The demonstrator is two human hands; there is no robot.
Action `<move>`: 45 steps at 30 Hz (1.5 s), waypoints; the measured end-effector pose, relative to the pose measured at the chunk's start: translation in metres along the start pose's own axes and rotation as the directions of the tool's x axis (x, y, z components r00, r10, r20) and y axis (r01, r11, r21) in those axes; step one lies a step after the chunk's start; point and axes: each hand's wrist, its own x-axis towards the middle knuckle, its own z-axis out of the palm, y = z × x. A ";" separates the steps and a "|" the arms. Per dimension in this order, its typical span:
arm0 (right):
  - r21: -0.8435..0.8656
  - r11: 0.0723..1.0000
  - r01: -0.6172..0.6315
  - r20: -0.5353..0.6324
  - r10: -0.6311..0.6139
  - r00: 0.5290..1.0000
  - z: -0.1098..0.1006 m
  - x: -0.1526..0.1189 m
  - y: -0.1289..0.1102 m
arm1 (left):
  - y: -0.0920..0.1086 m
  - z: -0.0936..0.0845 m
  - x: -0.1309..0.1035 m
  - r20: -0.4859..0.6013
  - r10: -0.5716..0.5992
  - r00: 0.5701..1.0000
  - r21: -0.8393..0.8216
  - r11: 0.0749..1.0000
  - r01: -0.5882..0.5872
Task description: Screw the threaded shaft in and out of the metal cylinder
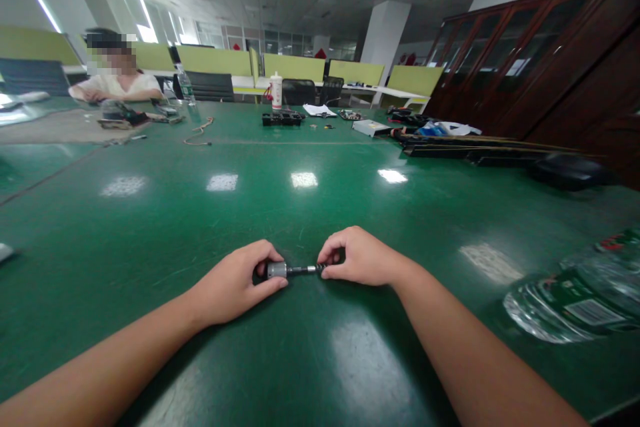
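Note:
Low over the green table [240,213], near the middle of the view, my left hand [245,282] grips the grey cylindrical end of a small tool [277,270] between thumb and fingers. A thin dark shaft with a silver section runs rightward from that cylinder. At its far end, my right hand [353,258] pinches a small dark spiral piece [321,267] with thumb and fingertips. The tool lies level, pointing left to right between both hands. Parts of the cylinder and the spiral piece are hidden by my fingers.
A large water bottle [580,300] lies at the right. Long dark parts [460,147] and a silver box [371,128] sit at the back right. A black part [283,119] and a white cup [276,91] stand behind. A person [117,77] sits at the far left.

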 end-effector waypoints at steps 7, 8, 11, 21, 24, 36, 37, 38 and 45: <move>-0.031 0.993 0.118 -0.042 -0.119 0.992 0.014 0.003 -0.008 | -0.001 0.002 0.001 0.003 0.010 1.000 0.003 1.000 -0.010; -0.048 0.989 0.137 -0.062 -0.140 0.988 0.017 0.005 -0.011 | 0.000 0.002 0.002 0.002 0.012 1.000 0.002 1.000 -0.012; -0.028 0.983 0.180 -0.111 -0.182 0.977 0.028 0.010 -0.017 | 0.001 0.003 0.003 -0.005 0.018 1.000 -0.004 1.000 -0.018; -0.003 0.982 0.187 -0.126 -0.186 0.974 0.036 0.011 -0.015 | 0.000 0.005 0.003 -0.013 0.005 1.000 -0.005 1.000 -0.005; 0.045 0.986 0.164 -0.137 -0.156 0.978 0.035 0.010 -0.016 | -0.001 0.005 0.004 -0.019 -0.002 1.000 -0.009 1.000 0.001; -0.082 0.975 0.208 -0.162 -0.219 0.962 0.037 0.013 -0.017 | 0.001 0.005 0.004 -0.031 -0.012 0.999 -0.001 1.000 0.012; -0.082 0.975 0.207 -0.161 -0.218 0.963 0.038 0.013 -0.017 | 0.001 0.005 0.004 -0.029 -0.014 0.999 -0.002 1.000 0.014; -0.081 0.976 0.204 -0.161 -0.215 0.963 0.038 0.013 -0.017 | 0.001 0.005 0.004 -0.027 -0.016 1.000 -0.004 1.000 0.016; -0.075 0.977 0.200 -0.168 -0.210 0.963 0.038 0.014 -0.018 | 0.002 0.005 0.004 -0.026 -0.017 1.000 -0.010 1.000 0.017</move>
